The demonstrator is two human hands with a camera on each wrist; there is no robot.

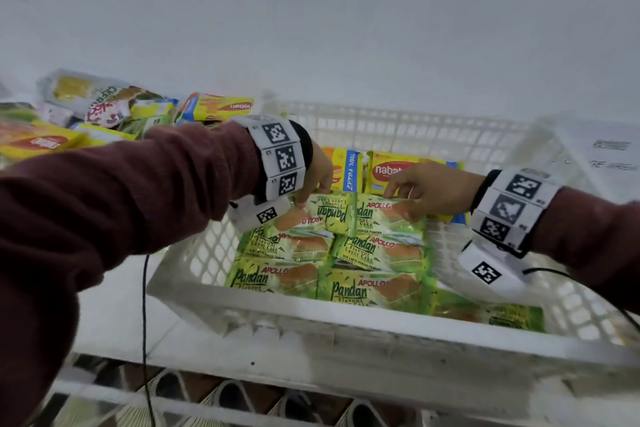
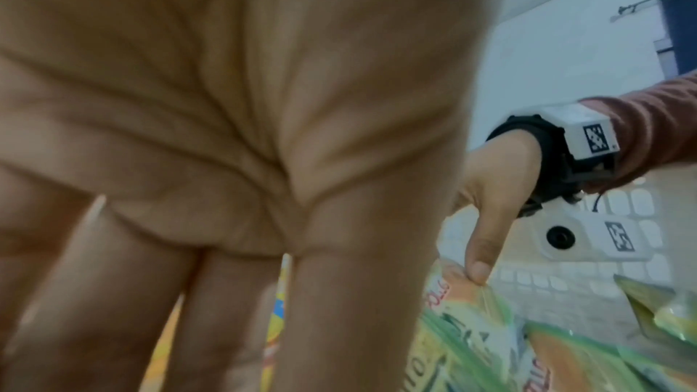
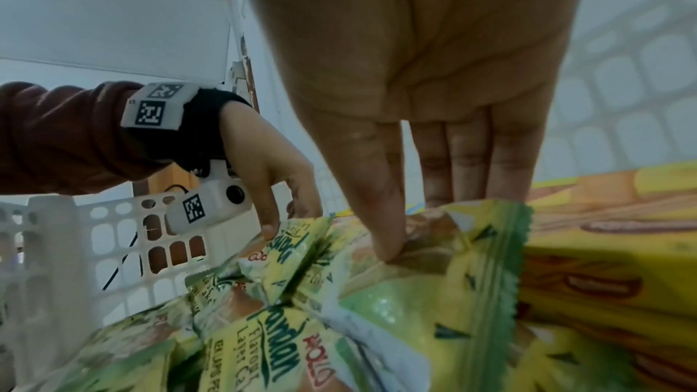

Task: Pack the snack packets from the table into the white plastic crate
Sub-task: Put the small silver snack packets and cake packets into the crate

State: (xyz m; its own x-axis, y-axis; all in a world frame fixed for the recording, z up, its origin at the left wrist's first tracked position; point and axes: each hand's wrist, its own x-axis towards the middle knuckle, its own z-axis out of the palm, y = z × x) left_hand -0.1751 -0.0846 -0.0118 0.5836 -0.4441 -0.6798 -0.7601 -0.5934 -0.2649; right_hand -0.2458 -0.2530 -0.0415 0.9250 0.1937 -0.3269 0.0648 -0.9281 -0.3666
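Note:
The white plastic crate [image 1: 311,319] holds several green Pandan cake packets laid flat in rows. Both hands are inside it, over the far row. My left hand [image 1: 311,196] pinches the top edge of the upside-down Pandan packet [image 1: 329,215], thumb in front and fingers behind. In the right wrist view that left hand [image 3: 286,219] grips the same packet [image 3: 294,252]. My right hand [image 1: 401,204] pinches the neighbouring Pandan packet [image 1: 384,222] at its top edge. Its thumb [image 3: 385,237] presses the front of that packet [image 3: 433,294] and its fingers go behind the sealed edge.
Two yellow wafer packs [image 1: 391,170] stand against the crate's far wall behind the hands. More snack packets [image 1: 104,104] lie heaped on the white table [image 1: 114,305] to the left of the crate. A black cable [image 1: 144,322] hangs from my left wrist.

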